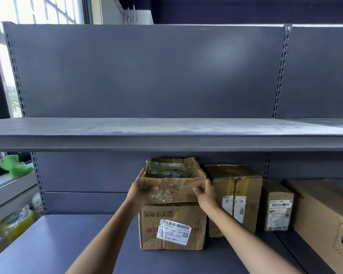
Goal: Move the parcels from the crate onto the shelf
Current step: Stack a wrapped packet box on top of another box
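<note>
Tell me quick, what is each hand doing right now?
Left hand: grips the left side of the crumpled top box.
Right hand: grips the right side of that same box.

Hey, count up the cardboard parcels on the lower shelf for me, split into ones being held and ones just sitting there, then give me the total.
Held in both hands: 1, the crumpled open-topped brown cardboard box, resting on the labelled box.
Sitting unheld: 4, the labelled brown box underneath, the tall taped brown box, the small narrow brown box, the large light-brown carton.
Total: 5
</note>
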The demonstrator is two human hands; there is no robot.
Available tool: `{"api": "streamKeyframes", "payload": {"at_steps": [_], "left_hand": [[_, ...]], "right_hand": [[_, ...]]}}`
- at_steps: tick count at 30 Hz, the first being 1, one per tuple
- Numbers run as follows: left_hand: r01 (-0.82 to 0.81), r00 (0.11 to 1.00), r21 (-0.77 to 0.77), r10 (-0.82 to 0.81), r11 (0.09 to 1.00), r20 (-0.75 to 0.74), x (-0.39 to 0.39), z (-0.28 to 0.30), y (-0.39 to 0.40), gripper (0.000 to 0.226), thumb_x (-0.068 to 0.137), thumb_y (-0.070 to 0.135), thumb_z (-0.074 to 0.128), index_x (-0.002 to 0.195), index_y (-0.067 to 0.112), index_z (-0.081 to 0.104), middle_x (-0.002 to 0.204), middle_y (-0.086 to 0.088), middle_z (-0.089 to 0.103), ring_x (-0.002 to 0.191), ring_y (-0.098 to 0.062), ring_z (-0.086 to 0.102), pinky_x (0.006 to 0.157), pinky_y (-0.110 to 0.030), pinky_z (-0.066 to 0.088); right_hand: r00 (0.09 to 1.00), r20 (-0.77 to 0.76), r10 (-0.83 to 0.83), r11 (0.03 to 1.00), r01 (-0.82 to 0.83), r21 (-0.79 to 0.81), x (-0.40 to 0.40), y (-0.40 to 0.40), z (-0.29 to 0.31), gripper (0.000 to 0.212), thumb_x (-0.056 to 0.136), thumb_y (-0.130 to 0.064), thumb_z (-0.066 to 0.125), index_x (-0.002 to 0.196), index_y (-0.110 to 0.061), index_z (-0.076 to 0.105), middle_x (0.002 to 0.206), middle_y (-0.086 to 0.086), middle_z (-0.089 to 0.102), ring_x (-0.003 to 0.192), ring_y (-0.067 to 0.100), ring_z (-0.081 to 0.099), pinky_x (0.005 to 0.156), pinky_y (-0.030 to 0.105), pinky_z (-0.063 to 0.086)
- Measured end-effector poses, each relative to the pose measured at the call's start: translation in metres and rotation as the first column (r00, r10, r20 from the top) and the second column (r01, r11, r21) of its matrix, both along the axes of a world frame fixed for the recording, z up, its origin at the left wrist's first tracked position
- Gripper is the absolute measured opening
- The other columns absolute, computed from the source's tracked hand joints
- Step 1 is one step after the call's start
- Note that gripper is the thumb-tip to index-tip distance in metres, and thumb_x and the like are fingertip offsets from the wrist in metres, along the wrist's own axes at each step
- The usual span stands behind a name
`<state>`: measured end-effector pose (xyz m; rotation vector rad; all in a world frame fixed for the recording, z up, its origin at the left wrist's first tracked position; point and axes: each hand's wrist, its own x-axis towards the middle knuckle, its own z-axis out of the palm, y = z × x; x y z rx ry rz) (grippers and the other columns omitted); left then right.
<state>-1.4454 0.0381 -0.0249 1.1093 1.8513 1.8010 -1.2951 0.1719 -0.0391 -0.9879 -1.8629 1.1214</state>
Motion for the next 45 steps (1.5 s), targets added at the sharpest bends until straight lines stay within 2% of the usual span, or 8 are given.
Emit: {"api": "streamKeyframes", "payload": {"at_steps": [3,7,9,17,24,30,41,45], "left_hand": [[-0.029,0.999,-0.030,0.030,0.999,0.017,0.002,-0.001,0.000,0.064,0.078,-0.011,0.064,0.135,0.007,0.041,0.116,-0.020,0.062,0.108,-0.040,0.060,0.091,-0.059,0.048],[-0.135,0.991,-0.165,0.137,0.977,0.004,0.007,0.000,-0.006,0.095,0.079,0.000,0.068,0.150,0.018,0.007,0.139,-0.015,0.045,0.120,-0.034,0.052,0.092,-0.041,0.049],[-0.147,0.988,-0.203,0.153,0.968,0.015,0.009,-0.002,-0.013,0.099,0.078,0.004,0.071,0.150,0.017,0.003,0.140,-0.015,0.046,0.119,-0.035,0.053,0.094,-0.045,0.049],[-0.241,0.965,-0.402,0.175,0.883,-0.195,0.039,-0.012,-0.075,0.078,0.075,0.013,0.075,0.141,0.011,0.034,0.142,-0.015,0.045,0.127,-0.030,0.047,0.098,-0.038,0.045],[-0.194,0.962,-0.490,0.066,0.850,-0.267,0.075,-0.039,-0.132,0.054,0.079,0.014,0.069,0.129,0.011,0.051,0.130,-0.013,0.056,0.119,-0.026,0.053,0.084,-0.026,0.042],[-0.142,0.964,-0.547,-0.010,0.825,-0.265,0.111,-0.072,-0.163,0.054,0.080,0.015,0.068,0.130,0.011,0.049,0.133,-0.015,0.052,0.113,-0.026,0.055,0.069,-0.019,0.044],[-0.023,0.996,-0.703,-0.041,0.711,-0.074,0.214,-0.161,-0.207,0.058,0.078,0.019,0.065,0.132,0.017,0.046,0.125,-0.007,0.056,0.109,-0.028,0.057,0.093,-0.034,0.048],[0.004,0.987,-0.792,-0.132,0.611,-0.097,0.265,-0.201,-0.215,0.064,0.079,0.018,0.067,0.137,0.014,0.041,0.124,-0.011,0.055,0.109,-0.027,0.056,0.087,-0.026,0.043]], "right_hand": [[1.000,0.011,-0.003,1.000,0.003,0.000,0.003,-0.001,0.000,0.038,0.092,-0.015,0.055,0.126,-0.005,0.043,0.126,0.013,0.055,0.115,0.027,0.053,0.089,0.030,0.041],[1.000,0.017,0.016,1.000,-0.016,0.000,0.012,-0.006,0.000,0.048,0.090,-0.012,0.058,0.133,-0.007,0.039,0.134,0.013,0.051,0.124,0.027,0.048,0.099,0.035,0.042],[1.000,0.014,0.022,1.000,-0.022,-0.015,0.018,-0.010,-0.001,0.054,0.089,-0.011,0.059,0.137,-0.009,0.035,0.138,0.014,0.047,0.128,0.027,0.045,0.100,0.035,0.039],[0.995,0.091,-0.026,0.999,0.028,-0.016,0.076,-0.043,-0.012,0.049,0.085,-0.010,0.064,0.130,-0.007,0.045,0.135,0.016,0.049,0.121,0.028,0.050,0.087,0.027,0.041],[0.901,0.434,-0.001,0.999,-0.021,0.045,0.152,-0.092,-0.042,0.051,0.084,-0.016,0.066,0.130,-0.009,0.045,0.136,0.012,0.047,0.124,0.027,0.046,0.092,0.031,0.040],[0.853,0.522,-0.009,1.000,0.000,0.016,0.201,-0.133,-0.075,0.052,0.084,-0.018,0.066,0.131,-0.011,0.044,0.134,0.012,0.047,0.120,0.027,0.048,0.088,0.029,0.039],[0.816,0.561,0.139,0.985,-0.056,-0.164,0.281,-0.177,-0.142,0.066,0.081,-0.022,0.068,0.139,-0.016,0.038,0.142,0.014,0.042,0.123,0.027,0.046,0.090,0.026,0.034],[0.782,0.575,0.239,0.957,-0.090,-0.275,0.321,-0.188,-0.178,0.072,0.080,-0.024,0.068,0.143,-0.021,0.032,0.144,0.012,0.039,0.102,0.022,0.051,0.088,0.030,0.040]]}}
